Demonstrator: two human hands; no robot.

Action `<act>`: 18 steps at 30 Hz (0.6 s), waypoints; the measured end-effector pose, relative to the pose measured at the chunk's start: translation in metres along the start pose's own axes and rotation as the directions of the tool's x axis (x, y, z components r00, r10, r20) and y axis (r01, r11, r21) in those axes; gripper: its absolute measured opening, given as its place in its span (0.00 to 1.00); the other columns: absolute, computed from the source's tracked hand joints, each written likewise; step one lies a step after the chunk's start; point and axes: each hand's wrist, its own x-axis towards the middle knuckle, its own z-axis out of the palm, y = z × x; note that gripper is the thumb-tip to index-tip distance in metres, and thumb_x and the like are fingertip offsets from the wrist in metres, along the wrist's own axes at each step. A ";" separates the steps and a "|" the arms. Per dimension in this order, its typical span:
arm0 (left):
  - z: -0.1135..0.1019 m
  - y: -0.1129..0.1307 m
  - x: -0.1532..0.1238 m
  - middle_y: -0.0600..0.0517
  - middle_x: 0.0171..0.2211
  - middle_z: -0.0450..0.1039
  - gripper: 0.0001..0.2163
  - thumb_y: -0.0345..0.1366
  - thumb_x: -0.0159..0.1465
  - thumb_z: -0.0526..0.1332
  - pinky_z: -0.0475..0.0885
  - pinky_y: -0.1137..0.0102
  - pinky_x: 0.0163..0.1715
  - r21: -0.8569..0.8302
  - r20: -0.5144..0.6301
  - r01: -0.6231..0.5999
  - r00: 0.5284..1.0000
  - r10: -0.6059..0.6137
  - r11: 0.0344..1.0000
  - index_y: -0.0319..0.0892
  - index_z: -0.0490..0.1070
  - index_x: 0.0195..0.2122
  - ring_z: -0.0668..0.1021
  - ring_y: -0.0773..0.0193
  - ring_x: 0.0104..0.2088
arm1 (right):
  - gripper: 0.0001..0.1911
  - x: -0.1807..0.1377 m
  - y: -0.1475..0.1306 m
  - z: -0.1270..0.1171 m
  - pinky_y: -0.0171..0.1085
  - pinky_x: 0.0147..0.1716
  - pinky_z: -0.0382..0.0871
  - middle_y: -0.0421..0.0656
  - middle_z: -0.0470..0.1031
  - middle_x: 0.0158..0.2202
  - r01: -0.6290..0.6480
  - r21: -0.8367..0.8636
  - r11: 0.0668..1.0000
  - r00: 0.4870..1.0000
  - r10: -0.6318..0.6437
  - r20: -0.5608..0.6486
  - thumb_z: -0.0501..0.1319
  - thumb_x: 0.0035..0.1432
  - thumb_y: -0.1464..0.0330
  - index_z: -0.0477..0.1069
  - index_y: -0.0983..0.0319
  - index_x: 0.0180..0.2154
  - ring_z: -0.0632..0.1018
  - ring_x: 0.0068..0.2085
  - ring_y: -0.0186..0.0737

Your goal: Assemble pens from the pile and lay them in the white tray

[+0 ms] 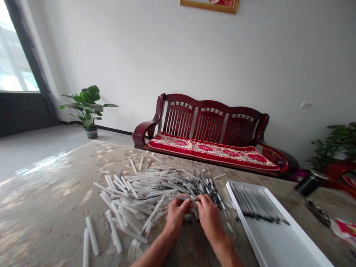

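My left hand [178, 214] is closed around a slim pen [182, 198] with a pale barrel, held almost level over the near side of a pile. The fingers of my right hand [208, 214] pinch together at the pen's right end; the small part between them is mostly hidden. Beneath and left of my hands lies a heap of whitish translucent pen barrels [133, 193]. Thin dark-tipped pen parts [210, 187] are scattered behind my right hand. Assembled-looking pens with black ends [256, 202] lie side by side in a white tray [251, 237] on the right.
A patterned cloth covers the table [50, 207]. Beyond it stands a red wooden bench [208, 126] with a red floral cushion. A black cup [310, 183] and dark-framed glasses [317, 213] lie right of the tray. A potted plant [90, 107] stands on the floor at left.
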 end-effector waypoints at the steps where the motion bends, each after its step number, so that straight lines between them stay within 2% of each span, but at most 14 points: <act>1: 0.000 0.000 0.000 0.53 0.19 0.76 0.22 0.47 0.38 0.77 0.72 0.74 0.20 -0.001 -0.002 -0.001 1.000 0.001 1.000 0.38 0.75 0.27 0.77 0.66 0.21 | 0.08 0.002 0.000 -0.001 0.37 0.35 0.71 0.46 0.78 0.34 0.006 -0.016 1.000 1.000 -0.006 0.015 0.55 0.59 0.72 0.73 0.59 0.34 0.79 0.35 0.44; 3: -0.001 0.000 0.001 0.53 0.19 0.76 0.22 0.47 0.37 0.77 0.72 0.74 0.20 -0.010 0.003 0.006 1.000 -0.006 1.000 0.38 0.74 0.27 0.77 0.66 0.21 | 0.07 0.005 0.000 -0.002 0.37 0.35 0.71 0.45 0.78 0.34 -0.017 0.026 1.000 0.999 0.016 0.041 0.56 0.58 0.72 0.73 0.59 0.33 0.79 0.35 0.44; 5: -0.002 0.000 0.001 0.53 0.20 0.76 0.22 0.46 0.38 0.77 0.72 0.74 0.21 -0.029 0.011 0.022 1.000 -0.022 0.999 0.38 0.74 0.28 0.77 0.66 0.21 | 0.06 0.007 0.002 -0.001 0.37 0.35 0.72 0.45 0.79 0.33 -0.105 0.167 0.980 0.993 0.093 0.078 0.58 0.57 0.70 0.74 0.59 0.33 0.80 0.35 0.43; 8: -0.003 0.001 0.001 0.53 0.20 0.76 0.22 0.46 0.39 0.77 0.72 0.74 0.22 -0.050 0.018 0.041 0.999 -0.041 0.998 0.38 0.74 0.29 0.77 0.66 0.22 | 0.09 0.008 0.007 0.007 0.36 0.30 0.74 0.44 0.80 0.31 -0.313 0.437 0.843 0.949 0.258 0.182 0.59 0.57 0.62 0.74 0.60 0.35 0.80 0.31 0.43; 10: -0.003 0.001 0.000 0.52 0.20 0.76 0.21 0.45 0.40 0.77 0.72 0.74 0.22 -0.050 0.018 0.042 0.999 -0.041 0.998 0.37 0.75 0.29 0.77 0.66 0.22 | 0.15 0.006 0.009 0.012 0.37 0.27 0.74 0.45 0.80 0.30 -0.399 0.527 0.750 0.917 0.317 0.243 0.59 0.56 0.56 0.73 0.61 0.36 0.80 0.28 0.43; 11: -0.003 0.001 0.000 0.52 0.20 0.77 0.21 0.45 0.40 0.77 0.72 0.74 0.22 -0.048 0.016 0.040 0.999 -0.040 0.998 0.37 0.75 0.29 0.77 0.66 0.22 | 0.17 0.005 0.010 0.013 0.37 0.26 0.74 0.45 0.80 0.30 -0.411 0.533 0.739 0.912 0.325 0.252 0.59 0.56 0.54 0.73 0.61 0.36 0.80 0.28 0.44; 13: -0.002 0.001 -0.001 0.52 0.20 0.76 0.21 0.44 0.39 0.77 0.72 0.73 0.22 -0.044 0.005 0.036 0.999 -0.035 0.998 0.37 0.75 0.28 0.78 0.65 0.22 | 0.16 0.004 0.010 0.012 0.37 0.28 0.74 0.45 0.80 0.30 -0.365 0.477 0.799 0.930 0.291 0.224 0.58 0.57 0.54 0.73 0.61 0.35 0.80 0.29 0.44; 16: -0.002 0.001 -0.001 0.52 0.20 0.76 0.21 0.44 0.38 0.77 0.72 0.73 0.22 -0.043 -0.011 0.032 0.999 -0.032 0.999 0.37 0.74 0.28 0.78 0.65 0.22 | 0.11 0.002 0.008 0.006 0.37 0.34 0.71 0.44 0.79 0.32 -0.188 0.303 0.934 0.980 0.159 0.121 0.56 0.60 0.60 0.73 0.59 0.34 0.79 0.34 0.43; 18: -0.002 0.001 -0.001 0.53 0.21 0.76 0.21 0.44 0.38 0.78 0.72 0.73 0.22 -0.041 -0.011 0.030 0.999 -0.031 0.999 0.37 0.74 0.28 0.78 0.65 0.22 | 0.10 0.000 0.005 0.003 0.35 0.36 0.69 0.44 0.78 0.33 -0.096 0.204 0.974 0.993 0.081 0.083 0.54 0.61 0.64 0.72 0.59 0.34 0.78 0.36 0.41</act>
